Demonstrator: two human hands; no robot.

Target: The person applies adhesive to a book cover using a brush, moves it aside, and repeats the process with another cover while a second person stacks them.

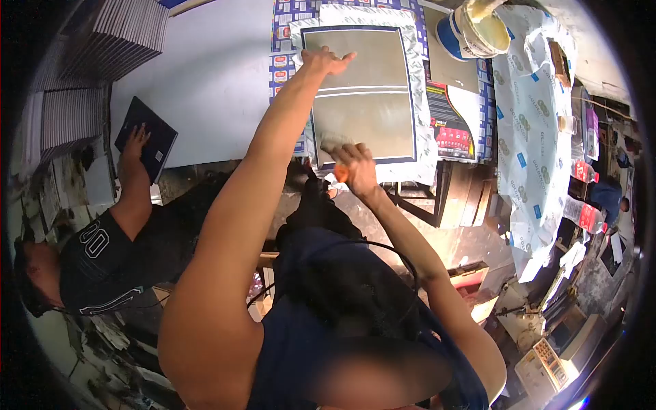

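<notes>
A rectangular panel (365, 65) with a dark border, a grey-brown surface and pale stripes across its middle lies on white foil-like wrapping (424, 116). At its upper left edge, my left hand (331, 63) reaches over with the fingers apart and holds nothing. Near the lower left corner, my right hand (357, 167) is closed round an orange-handled tool (341, 173). The tool's flat, greyish end meets the panel just beyond my fingers, and I cannot tell its exact kind.
To the left, another person's hand (140, 137) rests on a dark flat board (152, 128) at the white table (205, 75). A bucket (478, 31) with pale contents stands at the upper right, beside printed plastic wrapping (533, 137). Stacked sheets (130, 27) rise at the far left.
</notes>
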